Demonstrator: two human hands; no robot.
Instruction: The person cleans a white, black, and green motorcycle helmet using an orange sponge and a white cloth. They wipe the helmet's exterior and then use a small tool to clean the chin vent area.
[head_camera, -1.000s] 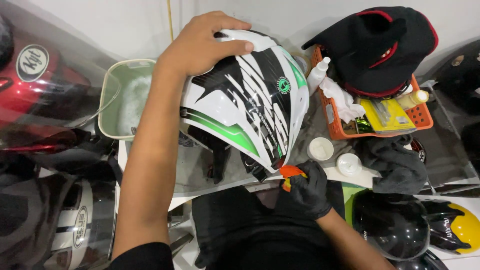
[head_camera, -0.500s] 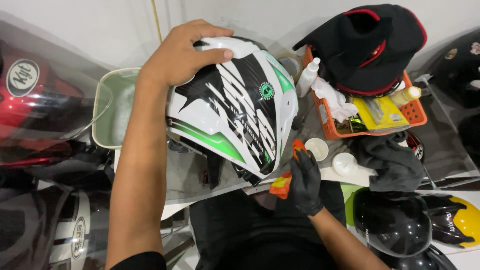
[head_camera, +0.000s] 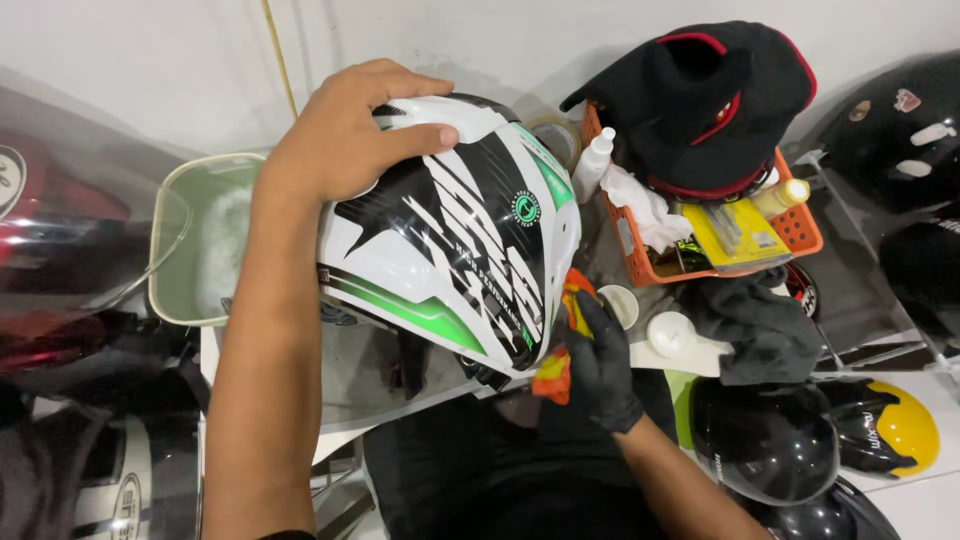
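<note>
The white, black and green helmet (head_camera: 450, 240) is held tilted above the worktop, just right of the pale green basin (head_camera: 200, 240). Its crown is clasped by the bare left hand (head_camera: 345, 135), fingers spread over the shell. An orange cloth (head_camera: 560, 345) is pressed against the helmet's lower right edge, gripped in the black-gloved right hand (head_camera: 600, 365). To the helmet's right, an orange basket (head_camera: 800, 230) is topped by a black cap (head_camera: 715, 100); 2 white lids (head_camera: 645, 320) lie below the basket.
</note>
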